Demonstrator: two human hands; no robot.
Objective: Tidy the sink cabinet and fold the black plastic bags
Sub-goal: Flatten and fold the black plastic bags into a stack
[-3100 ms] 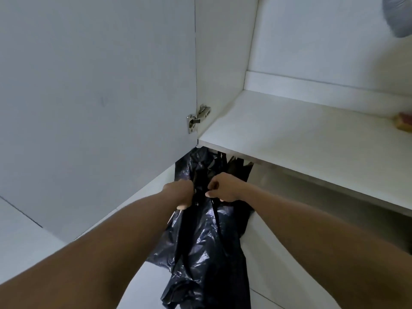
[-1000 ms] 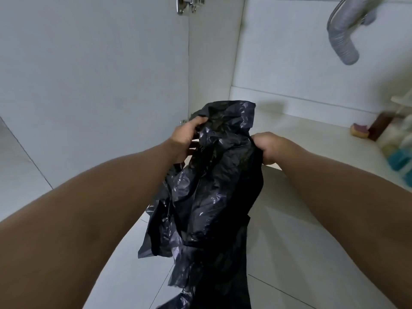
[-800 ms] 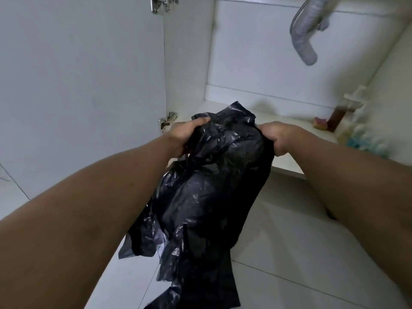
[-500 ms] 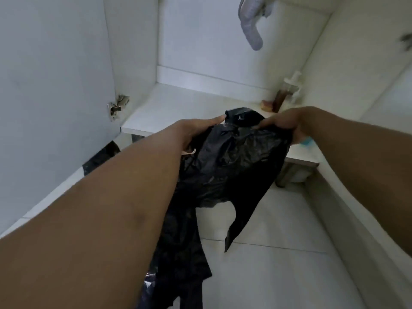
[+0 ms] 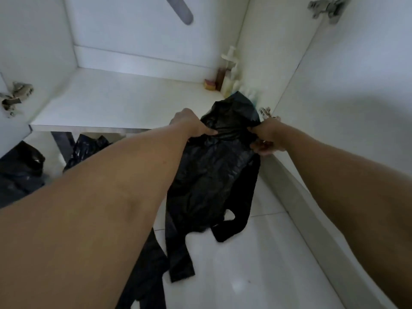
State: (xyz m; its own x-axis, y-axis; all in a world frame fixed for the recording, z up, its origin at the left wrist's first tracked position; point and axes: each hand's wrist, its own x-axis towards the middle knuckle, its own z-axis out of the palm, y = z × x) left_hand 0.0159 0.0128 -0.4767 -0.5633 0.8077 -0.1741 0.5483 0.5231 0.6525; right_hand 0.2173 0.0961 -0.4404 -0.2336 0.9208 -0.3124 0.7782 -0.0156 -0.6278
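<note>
A black plastic bag (image 5: 211,175) hangs in front of the open sink cabinet, stretched between both hands. My left hand (image 5: 191,124) grips its upper left edge and my right hand (image 5: 266,137) grips its upper right edge. The bag's handles dangle down over the white floor tiles. More black bags (image 5: 85,148) lie on the floor under the cabinet's front edge at the left, and another dark bag (image 5: 20,170) lies at the far left.
The white cabinet floor (image 5: 116,101) lies behind the bag. Bottles (image 5: 229,72) and a small sponge (image 5: 210,84) stand in its back right corner. A grey drain hose (image 5: 180,10) hangs at the top. Open doors with hinges (image 5: 15,97) flank both sides.
The view has swung right and the bag has moved toward the cabinet's right side. Both hands keep their hold on its top edge; the bag now hangs flatter and longer.
</note>
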